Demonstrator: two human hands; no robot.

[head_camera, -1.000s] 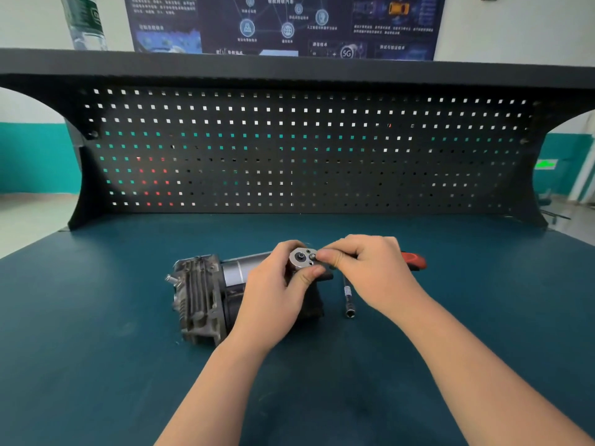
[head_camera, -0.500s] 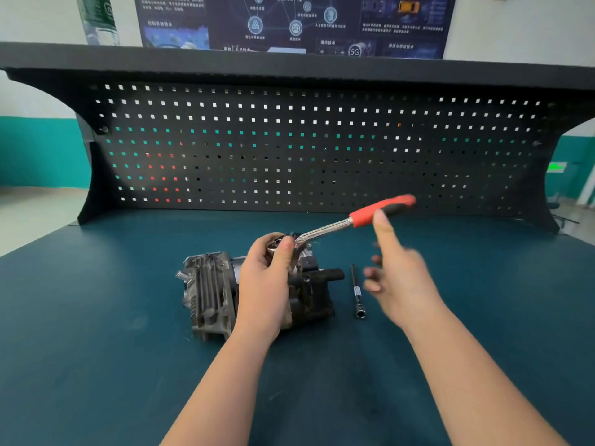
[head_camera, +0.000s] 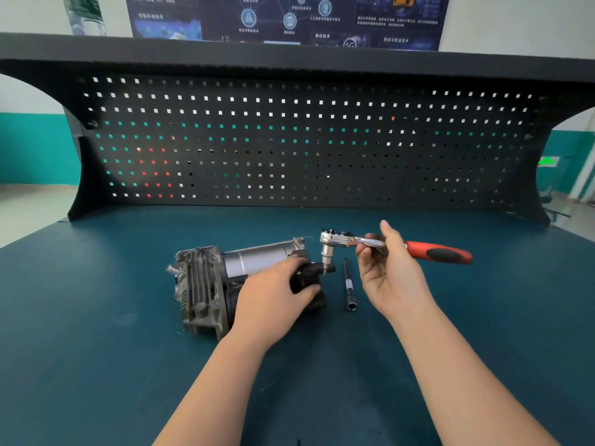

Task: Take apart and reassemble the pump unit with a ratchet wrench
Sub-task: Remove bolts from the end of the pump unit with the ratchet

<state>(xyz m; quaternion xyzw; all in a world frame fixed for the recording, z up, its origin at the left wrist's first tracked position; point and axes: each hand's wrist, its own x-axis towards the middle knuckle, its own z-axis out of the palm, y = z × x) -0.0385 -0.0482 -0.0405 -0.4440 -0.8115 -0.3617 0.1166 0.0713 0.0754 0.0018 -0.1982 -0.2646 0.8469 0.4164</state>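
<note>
The pump (head_camera: 222,284) lies on its side on the blue table (head_camera: 96,349), near the middle. The left hand (head_camera: 273,300) rests on the pump's right end, fingers curled around the black part. The right hand (head_camera: 389,268) holds the wrench (head_camera: 370,243) by its metal shaft, fingers closed on it. The red handle points to 3 o'clock. The wrench head stands over the pump's right end. A thin socket bar (head_camera: 348,284) lies between the hands, just beside the pump.

Dark teal workbench top (head_camera: 96,349) w/ black perforated pegboard (head_camera: 306,149) standing across its back, black shelf (head_camera: 289,56) along the top. Blue tech poster (head_camera: 289,17) on wall behind; clear plastic bottle (head_camera: 84,14) on shelf at far left. Teal-and-white walls either side.
</note>
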